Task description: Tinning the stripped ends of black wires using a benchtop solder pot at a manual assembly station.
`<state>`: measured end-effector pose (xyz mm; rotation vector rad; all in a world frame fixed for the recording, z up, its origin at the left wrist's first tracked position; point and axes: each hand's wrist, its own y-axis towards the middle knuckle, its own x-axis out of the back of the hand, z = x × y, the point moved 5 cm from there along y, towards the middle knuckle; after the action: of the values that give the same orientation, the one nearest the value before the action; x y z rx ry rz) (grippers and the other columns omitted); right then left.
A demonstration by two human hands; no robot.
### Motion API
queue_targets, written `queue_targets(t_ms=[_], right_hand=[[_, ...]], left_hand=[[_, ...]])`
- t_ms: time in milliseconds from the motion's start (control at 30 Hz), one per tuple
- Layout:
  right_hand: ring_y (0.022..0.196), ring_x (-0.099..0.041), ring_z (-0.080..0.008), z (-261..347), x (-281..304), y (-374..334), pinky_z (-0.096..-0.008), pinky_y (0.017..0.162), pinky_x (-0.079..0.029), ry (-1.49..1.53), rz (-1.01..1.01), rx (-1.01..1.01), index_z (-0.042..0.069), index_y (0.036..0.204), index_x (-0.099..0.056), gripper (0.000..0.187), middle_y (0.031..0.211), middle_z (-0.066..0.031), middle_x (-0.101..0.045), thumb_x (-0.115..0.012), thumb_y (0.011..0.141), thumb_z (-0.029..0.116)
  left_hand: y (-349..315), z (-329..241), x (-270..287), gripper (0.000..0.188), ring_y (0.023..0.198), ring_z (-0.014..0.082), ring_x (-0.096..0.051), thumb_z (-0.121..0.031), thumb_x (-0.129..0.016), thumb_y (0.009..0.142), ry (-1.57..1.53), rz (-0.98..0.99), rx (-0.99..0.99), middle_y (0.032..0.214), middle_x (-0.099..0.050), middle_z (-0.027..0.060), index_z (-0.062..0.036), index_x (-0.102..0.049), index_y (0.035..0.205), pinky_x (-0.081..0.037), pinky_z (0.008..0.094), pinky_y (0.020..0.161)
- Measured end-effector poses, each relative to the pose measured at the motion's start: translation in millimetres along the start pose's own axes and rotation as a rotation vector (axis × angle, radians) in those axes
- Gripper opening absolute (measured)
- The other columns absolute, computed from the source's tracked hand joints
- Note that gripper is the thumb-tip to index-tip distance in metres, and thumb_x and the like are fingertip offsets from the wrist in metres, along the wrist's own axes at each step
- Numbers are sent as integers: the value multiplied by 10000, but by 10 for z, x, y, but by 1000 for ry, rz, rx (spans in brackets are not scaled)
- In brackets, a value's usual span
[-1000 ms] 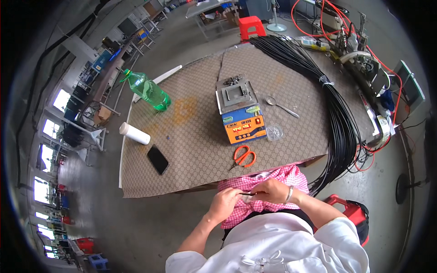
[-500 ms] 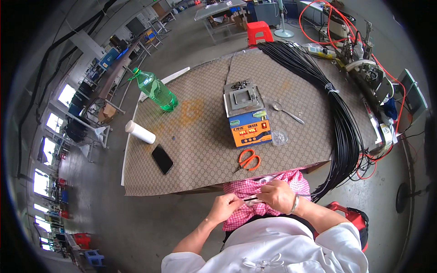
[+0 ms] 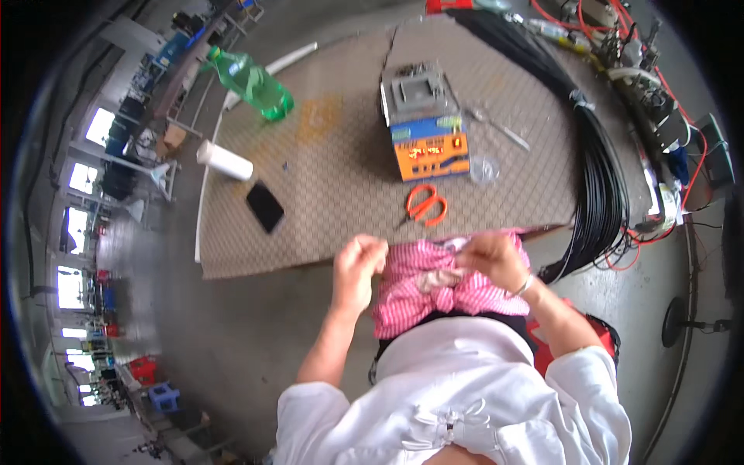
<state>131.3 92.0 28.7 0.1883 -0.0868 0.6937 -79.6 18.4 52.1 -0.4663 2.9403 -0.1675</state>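
Observation:
My left hand (image 3: 359, 270) is raised off the table's front edge, its fingers curled together and blurred; what they hold, if anything, does not show. Over my lap, my right hand (image 3: 494, 260) has thumb and fingers pinched, and whatever lies between them is too small and smeared to make out. Under and between the hands is a pink checked cloth (image 3: 418, 291) tied at my waist. Orange-handled scissors (image 3: 425, 206) lie on the table just beyond. Behind them stands a solder pot (image 3: 431, 128) with an orange and blue front, a lit display and a square metal basin.
On the patterned table (image 3: 333, 194) are a black phone (image 3: 266, 207), a white cylinder (image 3: 225, 160), a green bottle (image 3: 254, 84), a spoon (image 3: 500, 128) and a clear round dish (image 3: 484, 170). A thick black cable bundle (image 3: 603, 178) hangs over the right edge beside a machine (image 3: 655, 101).
My hands have moved apart, the left one rising to the left. The dark strip stretched between them is no longer visible. The view has tilted down, so everything sits higher.

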Motion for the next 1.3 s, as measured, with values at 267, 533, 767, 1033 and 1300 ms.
queue_targets(t_ms=[267,533,767,1033,1300], right_hand=[[463,-426,-48,76,-14,6,-179,412,-324,459,122,-432,3,769,-588,190,571,-5,-520,-568,840,178],[523,-469,-46,13,5,-45,-179,454,-363,435,101,-414,-6,809,-589,141,619,-4,-544,-585,827,134],[580,-494,-46,-2,-26,-48,-179,491,-388,413,66,-305,-3,833,-598,119,647,-8,-561,-608,806,113],[477,-438,-73,-13,23,-87,-200,429,-329,839,232,-518,-16,825,-588,180,583,-32,-532,-557,835,161],[444,-410,-78,-101,60,-81,-197,389,-277,801,106,-512,-10,818,-572,179,559,-38,-523,-565,828,169]], left_hand=[[30,249,-559,197,622,49,-468,-72,-586,811,-500,180,176,736,-526,-12,0,-557,993,-386,179,574],[80,151,-626,150,630,58,-476,-72,-583,809,-353,66,88,737,-549,4,-2,-590,942,-395,173,590],[124,165,-678,131,637,91,-484,-75,-563,814,-573,150,164,698,-553,33,11,-592,908,-397,220,617],[207,265,-810,149,629,102,-488,-136,-568,826,-875,293,261,733,-560,29,-20,-585,917,-412,233,600],[152,275,-777,133,639,82,-498,-108,-582,818,-708,192,278,756,-551,11,-32,-568,927,-416,202,596]])
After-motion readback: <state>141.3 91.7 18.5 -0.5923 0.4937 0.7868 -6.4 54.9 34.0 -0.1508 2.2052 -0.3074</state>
